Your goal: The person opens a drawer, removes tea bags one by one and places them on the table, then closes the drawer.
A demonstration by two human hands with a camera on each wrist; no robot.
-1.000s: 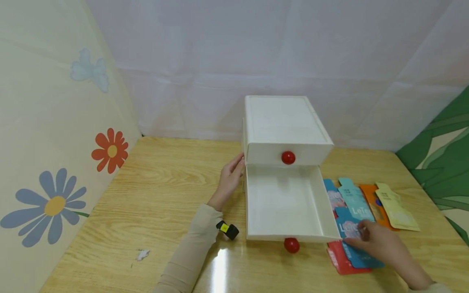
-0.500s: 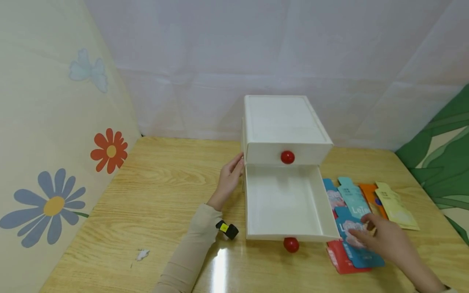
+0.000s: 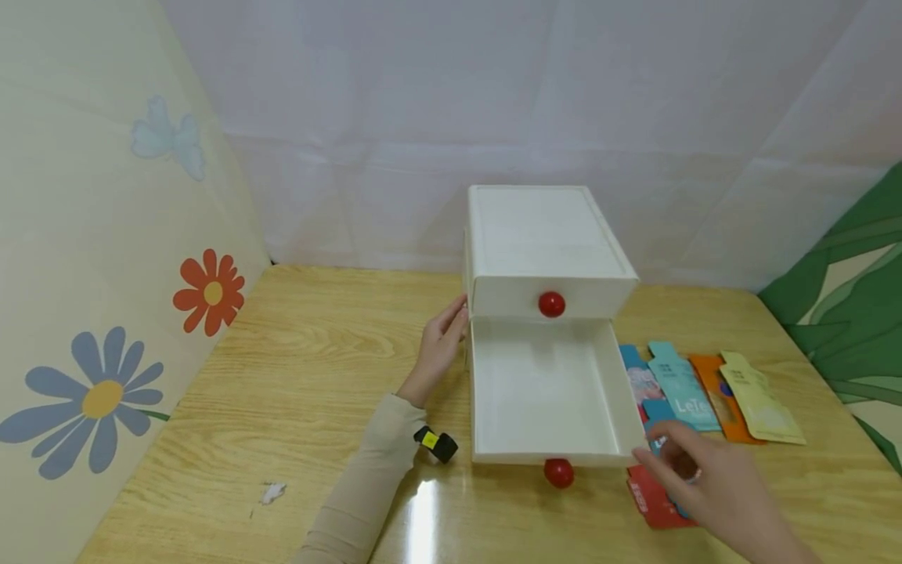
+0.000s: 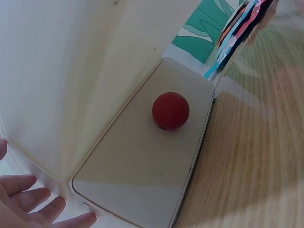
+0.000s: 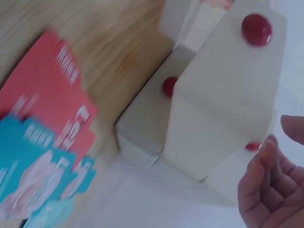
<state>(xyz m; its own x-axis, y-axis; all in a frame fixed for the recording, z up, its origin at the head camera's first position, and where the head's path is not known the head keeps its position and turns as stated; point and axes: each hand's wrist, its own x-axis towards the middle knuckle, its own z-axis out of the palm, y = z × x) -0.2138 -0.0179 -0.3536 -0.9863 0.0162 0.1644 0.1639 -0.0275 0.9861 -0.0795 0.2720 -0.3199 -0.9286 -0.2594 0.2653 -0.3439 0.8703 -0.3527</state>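
Note:
A white drawer cabinet (image 3: pixel 539 231) with red ball knobs stands on the wooden table, its middle drawer (image 3: pixel 543 392) pulled out and bare inside. My left hand (image 3: pixel 438 345) rests against the cabinet's left side with fingers fairly straight, as the left wrist view also shows. Beneath the drawer in that view is a lower drawer front (image 4: pixel 137 147) with its own knob (image 4: pixel 171 110). My right hand (image 3: pixel 722 489) is at the drawer's front right corner, thumb and fingers apart and loosely bent, holding nothing. It partly covers blue and red packets (image 3: pixel 651 497).
Right of the cabinet lie more flat packets: light teal (image 3: pixel 680 384), orange (image 3: pixel 748 431) and yellow (image 3: pixel 764 399), some overlapping. A black band with a yellow patch (image 3: pixel 430 440) is at my left sleeve. A pale curtain (image 3: pixel 380 141) hangs behind the table.
My right hand has drawn back from the blue packet, then moved left and nearer to the drawer's front right corner. The left hand and the cabinet have stayed in place.

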